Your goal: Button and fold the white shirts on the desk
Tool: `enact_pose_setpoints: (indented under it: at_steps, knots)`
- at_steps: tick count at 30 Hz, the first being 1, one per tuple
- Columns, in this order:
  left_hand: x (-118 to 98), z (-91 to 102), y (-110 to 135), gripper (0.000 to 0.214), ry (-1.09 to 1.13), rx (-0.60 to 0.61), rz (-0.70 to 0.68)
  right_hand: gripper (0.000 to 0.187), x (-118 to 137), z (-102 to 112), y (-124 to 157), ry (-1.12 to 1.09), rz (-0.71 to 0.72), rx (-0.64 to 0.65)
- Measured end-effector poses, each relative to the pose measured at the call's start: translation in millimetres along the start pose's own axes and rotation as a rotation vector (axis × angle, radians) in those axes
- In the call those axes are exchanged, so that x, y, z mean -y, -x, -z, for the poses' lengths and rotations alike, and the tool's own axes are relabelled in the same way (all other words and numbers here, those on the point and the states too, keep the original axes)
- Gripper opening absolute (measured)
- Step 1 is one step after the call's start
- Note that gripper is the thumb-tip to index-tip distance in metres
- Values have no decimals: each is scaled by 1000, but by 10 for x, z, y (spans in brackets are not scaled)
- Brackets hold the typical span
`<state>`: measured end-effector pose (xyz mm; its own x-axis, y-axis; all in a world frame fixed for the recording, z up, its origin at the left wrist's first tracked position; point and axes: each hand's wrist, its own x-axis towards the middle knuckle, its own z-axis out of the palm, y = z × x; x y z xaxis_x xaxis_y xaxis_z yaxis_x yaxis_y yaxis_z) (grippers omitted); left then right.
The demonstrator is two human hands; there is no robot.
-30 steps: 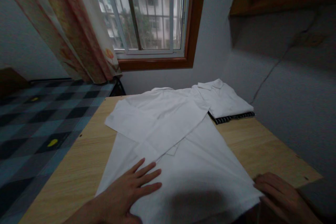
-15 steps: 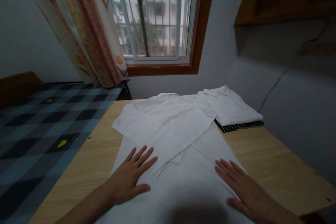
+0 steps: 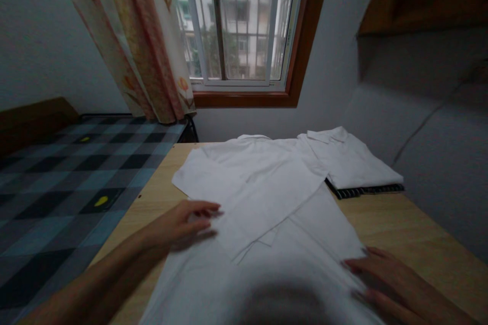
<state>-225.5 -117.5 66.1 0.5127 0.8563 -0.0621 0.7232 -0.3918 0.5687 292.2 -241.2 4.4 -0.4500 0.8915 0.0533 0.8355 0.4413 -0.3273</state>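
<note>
A white short-sleeved shirt [image 3: 263,183] lies spread on the wooden table, its sleeves laid across the body and overlapping near the middle. Over its left side hovers my left hand [image 3: 183,221], a shadow beneath it, thumb and fingers apart with nothing between them. My right hand [image 3: 385,277] is at the shirt's right edge, slightly blurred, its thumb and fingers also apart. Whether its fingertips touch the cloth I cannot tell. A dark blur covers the near part of the shirt.
A folded white shirt [image 3: 354,162] rests on a dark striped cloth [image 3: 369,191] at the table's [image 3: 415,228] back right. To the left stands a bed with a checked sheet [image 3: 95,172]. A curtain [image 3: 152,51] hangs beside the window; a wooden cabinet [image 3: 423,5] is upper right.
Both hands, flat on the shirt before, have lifted and moved outward toward its sides. The left fingers have curled and turned inward. My view has shifted slightly left; the shirt looks unchanged.
</note>
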Motion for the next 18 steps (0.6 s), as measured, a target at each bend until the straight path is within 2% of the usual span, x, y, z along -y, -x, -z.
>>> enact_pose_setpoints:
  at_steps: [2, 4, 7, 9, 11, 14, 18]
  knots:
    - [224, 302, -288, 56, 38, -258, 153, 42, 468, 102, -533, -79, 118, 41]
    - [492, 543, -584, 56, 66, -545, 297, 49, 1017, 80, -1102, -138, 356, 73]
    - [885, 715, -905, 54, 193, -729, 562, 59, 1823, -125, -1796, -143, 747, 126]
    - [1092, 724, -1010, 55, 183, -746, 710, 57, 2247, -292, -2103, -118, 995, 144]
    - [1244, 702, -1055, 57, 100, -712, 792, 58, 2537, -440, -2316, -80, 1121, 160]
    - [1376, 694, -1083, 47, 68, -612, 832, 60, 2750, -609, -2537, -69, 1177, 225]
    - [1410, 767, -1119, 25, 116, -406, 903, 52, 2861, -717, -2724, -31, 1165, 336]
